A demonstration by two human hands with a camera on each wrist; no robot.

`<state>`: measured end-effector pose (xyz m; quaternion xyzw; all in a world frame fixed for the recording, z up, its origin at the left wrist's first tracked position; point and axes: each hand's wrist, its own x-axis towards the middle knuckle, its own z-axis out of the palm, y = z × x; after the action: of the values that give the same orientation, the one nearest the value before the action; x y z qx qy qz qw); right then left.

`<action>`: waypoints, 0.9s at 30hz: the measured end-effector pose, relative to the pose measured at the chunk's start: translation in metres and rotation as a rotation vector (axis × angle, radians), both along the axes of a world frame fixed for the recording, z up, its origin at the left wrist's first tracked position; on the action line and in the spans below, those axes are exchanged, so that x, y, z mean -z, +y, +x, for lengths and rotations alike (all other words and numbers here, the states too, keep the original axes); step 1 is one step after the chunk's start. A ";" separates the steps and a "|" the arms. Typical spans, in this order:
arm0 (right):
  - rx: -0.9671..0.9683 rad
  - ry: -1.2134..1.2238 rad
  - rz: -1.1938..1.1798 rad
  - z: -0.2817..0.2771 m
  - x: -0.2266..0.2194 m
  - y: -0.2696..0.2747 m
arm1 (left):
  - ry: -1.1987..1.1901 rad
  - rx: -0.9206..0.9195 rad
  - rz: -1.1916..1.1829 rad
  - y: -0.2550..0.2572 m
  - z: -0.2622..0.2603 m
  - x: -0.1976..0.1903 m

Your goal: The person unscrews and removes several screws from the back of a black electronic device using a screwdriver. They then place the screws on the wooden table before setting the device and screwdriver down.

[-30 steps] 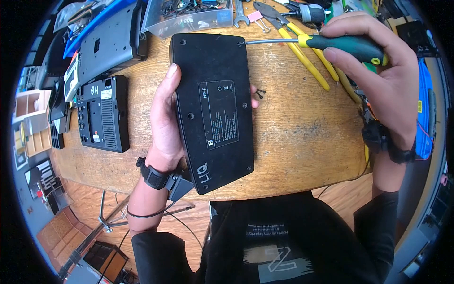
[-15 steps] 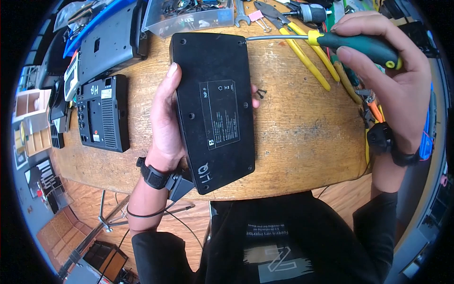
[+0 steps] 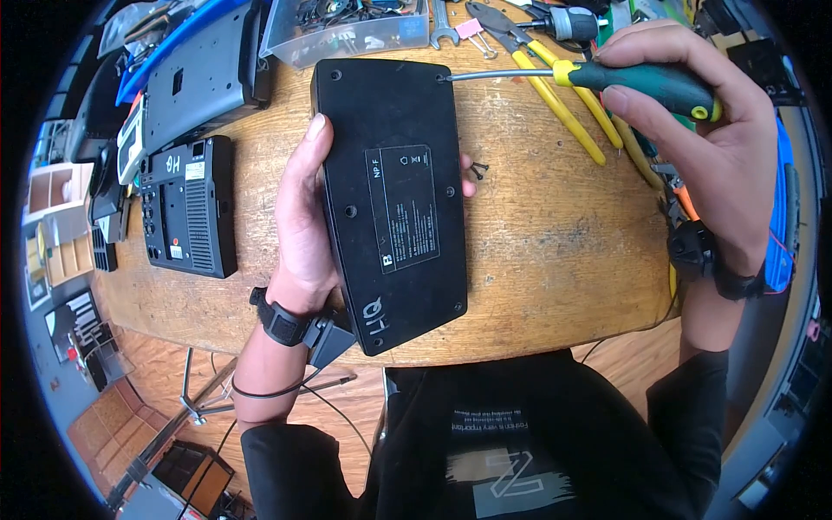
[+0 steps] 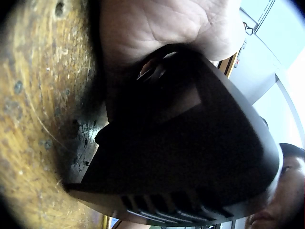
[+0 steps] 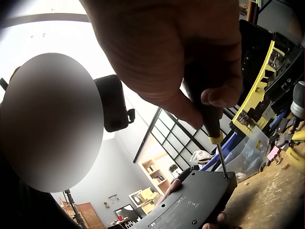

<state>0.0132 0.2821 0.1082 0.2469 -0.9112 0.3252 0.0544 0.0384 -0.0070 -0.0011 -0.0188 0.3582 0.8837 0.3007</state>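
Screwdriver [image 3: 646, 89] and black casing [image 3: 390, 130] meet to the left of the right fingertips: the right hand [image 3: 726, 163] pinches the green handle between thumb and fingers, and the shaft runs leftward from them to the screw hole [image 3: 442, 78] at the casing's far right corner, the tip seemingly seated there. The casing lies wholly left of those fingers, its long axis pointing away from the person with a slight slant; the right hand looks the nearer to that corner. The left hand [image 3: 303, 217] grips the casing, thumb along its left edge, fingertips peeping past its right edge. Just beside those fingertips are small dark screws [image 3: 479, 172]; I can't tell whether they are held. Between left thumb and fingertips, and on toward the wrist, a label [image 3: 407, 208] reads "NP-F", with a boxed mark like a B; its finer lines defeat me. Below the left thumb, pale lettering says "HQ", as it does on a second device [image 3: 188, 208], left of that hand. Closer to the body than any finger, the shirt [image 3: 520, 416] carries "Fashion is very important".
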 end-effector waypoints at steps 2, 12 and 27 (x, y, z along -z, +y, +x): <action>-0.002 0.023 0.026 0.000 0.000 0.000 | 0.004 0.000 -0.003 0.000 0.000 0.000; -0.018 0.160 0.088 -0.010 -0.006 -0.010 | 0.010 -0.009 -0.005 0.002 0.000 -0.002; 0.130 0.294 0.043 -0.023 -0.011 -0.052 | 0.003 -0.025 -0.141 0.002 -0.003 -0.002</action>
<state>-0.0093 0.2302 0.1193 0.2336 -0.9141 0.2618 0.2031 0.0356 -0.0046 0.0007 -0.0432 0.4195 0.8600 0.2872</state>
